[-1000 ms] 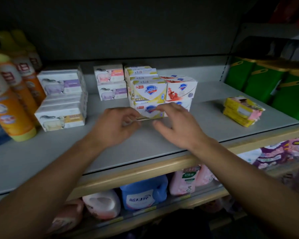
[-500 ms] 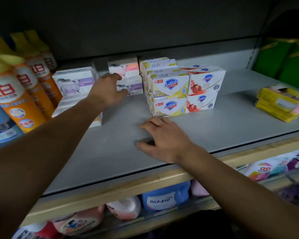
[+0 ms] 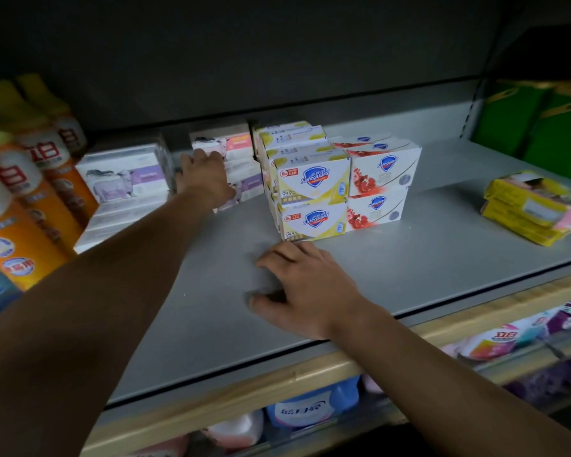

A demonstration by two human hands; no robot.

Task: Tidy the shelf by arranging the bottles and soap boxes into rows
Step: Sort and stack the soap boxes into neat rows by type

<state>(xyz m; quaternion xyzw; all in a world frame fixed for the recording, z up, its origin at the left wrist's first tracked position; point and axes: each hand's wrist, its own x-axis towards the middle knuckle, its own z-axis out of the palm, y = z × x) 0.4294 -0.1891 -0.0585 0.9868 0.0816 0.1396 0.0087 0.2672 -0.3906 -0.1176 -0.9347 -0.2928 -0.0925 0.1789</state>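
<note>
My left hand (image 3: pixel 208 179) reaches deep into the grey shelf (image 3: pixel 409 275) and grips a small stack of white soap boxes (image 3: pixel 234 145) with pink and purple labels; its fingers curl at the stack's left front. My right hand (image 3: pixel 300 285) rests palm down on the bare shelf, holding nothing, just in front of the yellow Safeguard soap boxes (image 3: pixel 310 192). Red-and-white Safeguard boxes (image 3: pixel 379 183) stand stacked against their right side. Larger white soap boxes (image 3: pixel 126 183) lie in a stack to the left. Orange bottles with yellow caps (image 3: pixel 23 209) line the far left.
Two yellow wrapped packs (image 3: pixel 528 209) lie stacked at the right of the shelf. Green packages (image 3: pixel 541 127) stand behind a divider at the far right. The wooden shelf edge (image 3: pixel 277 380) runs below my right wrist. A blue jug (image 3: pixel 310 410) and pink bottles fill the lower shelf.
Both hands left the yellow Safeguard boxes. My left hand moved back and left to the white boxes and closed on them. My right hand dropped onto the shelf and stays there.
</note>
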